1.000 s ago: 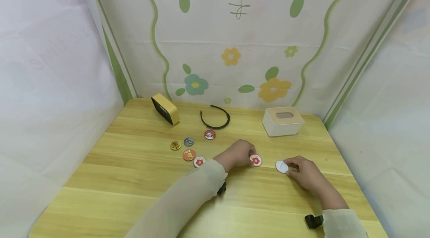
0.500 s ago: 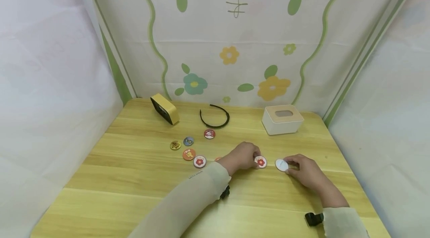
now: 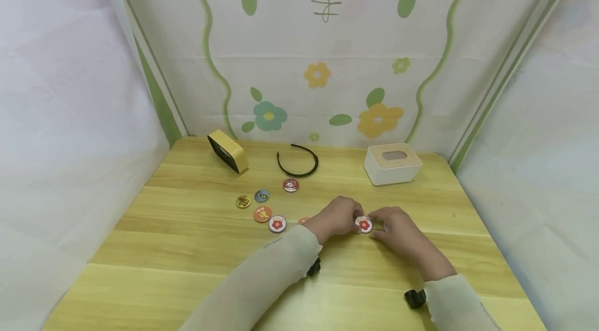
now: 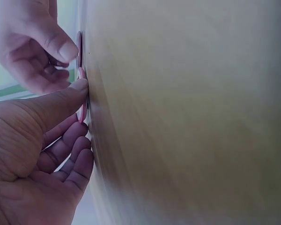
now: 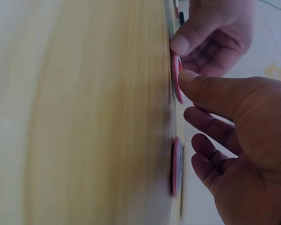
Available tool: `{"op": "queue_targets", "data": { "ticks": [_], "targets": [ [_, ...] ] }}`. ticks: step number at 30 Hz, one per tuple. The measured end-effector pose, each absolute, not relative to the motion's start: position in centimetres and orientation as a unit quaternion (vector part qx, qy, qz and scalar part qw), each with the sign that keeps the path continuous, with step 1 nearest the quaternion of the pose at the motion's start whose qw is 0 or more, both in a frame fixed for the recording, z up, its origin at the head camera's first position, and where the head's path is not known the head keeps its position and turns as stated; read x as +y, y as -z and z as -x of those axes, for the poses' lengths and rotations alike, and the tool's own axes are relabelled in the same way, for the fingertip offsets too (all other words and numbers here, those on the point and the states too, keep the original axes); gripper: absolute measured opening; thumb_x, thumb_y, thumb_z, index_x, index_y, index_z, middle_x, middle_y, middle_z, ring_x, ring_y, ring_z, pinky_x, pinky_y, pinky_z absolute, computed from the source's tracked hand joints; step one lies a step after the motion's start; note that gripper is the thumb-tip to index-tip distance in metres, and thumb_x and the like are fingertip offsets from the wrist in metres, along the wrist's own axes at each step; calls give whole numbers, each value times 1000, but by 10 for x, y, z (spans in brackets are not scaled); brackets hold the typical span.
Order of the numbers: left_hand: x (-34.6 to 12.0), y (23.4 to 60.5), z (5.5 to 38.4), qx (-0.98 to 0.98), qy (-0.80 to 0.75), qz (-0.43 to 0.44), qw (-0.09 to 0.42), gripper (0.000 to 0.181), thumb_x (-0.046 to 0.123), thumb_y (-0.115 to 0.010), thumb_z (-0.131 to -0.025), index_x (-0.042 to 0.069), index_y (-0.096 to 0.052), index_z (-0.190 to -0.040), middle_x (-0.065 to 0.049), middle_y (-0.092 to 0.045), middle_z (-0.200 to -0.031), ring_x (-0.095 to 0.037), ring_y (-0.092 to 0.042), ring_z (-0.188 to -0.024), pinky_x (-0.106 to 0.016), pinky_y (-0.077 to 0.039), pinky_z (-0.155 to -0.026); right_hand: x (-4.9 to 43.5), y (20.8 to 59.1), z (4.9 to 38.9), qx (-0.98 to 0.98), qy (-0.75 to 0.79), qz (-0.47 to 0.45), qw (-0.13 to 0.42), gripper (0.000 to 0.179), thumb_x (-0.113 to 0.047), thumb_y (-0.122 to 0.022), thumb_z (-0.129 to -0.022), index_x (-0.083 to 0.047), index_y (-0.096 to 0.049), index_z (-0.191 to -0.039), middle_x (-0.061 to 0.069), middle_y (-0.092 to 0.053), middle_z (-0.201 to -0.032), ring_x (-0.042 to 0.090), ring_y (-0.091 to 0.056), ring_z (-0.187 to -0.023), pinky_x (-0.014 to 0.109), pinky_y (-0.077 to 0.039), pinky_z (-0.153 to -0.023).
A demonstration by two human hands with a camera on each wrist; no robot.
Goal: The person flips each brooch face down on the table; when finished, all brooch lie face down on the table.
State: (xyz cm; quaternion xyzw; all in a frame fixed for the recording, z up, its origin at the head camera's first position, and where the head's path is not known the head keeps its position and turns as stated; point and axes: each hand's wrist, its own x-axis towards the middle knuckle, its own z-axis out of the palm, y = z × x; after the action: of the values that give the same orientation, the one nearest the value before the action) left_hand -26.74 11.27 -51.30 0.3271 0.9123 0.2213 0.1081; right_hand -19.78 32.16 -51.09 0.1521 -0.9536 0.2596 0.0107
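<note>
red-flower badge (image 3: 364, 224) lies between left hand (image 3: 340, 215) and right hand (image 3: 400, 230)

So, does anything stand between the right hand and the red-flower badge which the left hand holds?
Nothing visible does. The right hand is beside the red-flower badge; the pale badge lies farther right, not between.

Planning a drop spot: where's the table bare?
Free: front-left, between left sleeve and left table edge; back, between headband and tissue box. Crowded: around the blue badge, and where left grip and right grip flank a flower badge.
</note>
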Motion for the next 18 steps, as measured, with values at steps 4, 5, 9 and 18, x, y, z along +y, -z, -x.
{"op": "queue_targets", "data": {
  "ticks": [4,5,9,18],
  "targets": [
    [112,513,267,912,-214,-333,109,25,30,-92,-90,21,-83,-111,13,-76,-95,-5,-60,-90,-20,-50,-86,313,511,202,-953,-262,-152,-7,30,-11,-87,-93,-11,-81,-122,8,-78,-124,35,-66,-121,62,-52,-107],
    [112,513,267,912,-213,-334,110,24,30,-92,-91,21,-83,-111,13,-76,-95,-5,-60,-90,-20,-50,-86,312,511,202,-954,-260,-149,-10,30,-12,-87,-93,-11,-81,-122,8,-78,-124,34,-66,-121,61,-52,-107],
    [112,512,268,910,-213,-339,110,23,30,-91,-91,21,-83,-110,13,-76,-95,-5,-60,-88,-20,-51,-84,312,511,204,-954,-258,-151,-11,31,-14,-88,-92,-11,-81,-122,7,-78,-123,33,-67,-120,61,-53,-107],
    [111,512,267,904,-206,-357,112,17,33,-89,-94,21,-84,-106,14,-76,-93,-5,-61,-85,-21,-51,-82,311,513,203,-959,-223,-172,-7,33,-16,-86,-94,-7,-80,-126,6,-76,-121,31,-66,-117,58,-55,-104]
  ]
}}
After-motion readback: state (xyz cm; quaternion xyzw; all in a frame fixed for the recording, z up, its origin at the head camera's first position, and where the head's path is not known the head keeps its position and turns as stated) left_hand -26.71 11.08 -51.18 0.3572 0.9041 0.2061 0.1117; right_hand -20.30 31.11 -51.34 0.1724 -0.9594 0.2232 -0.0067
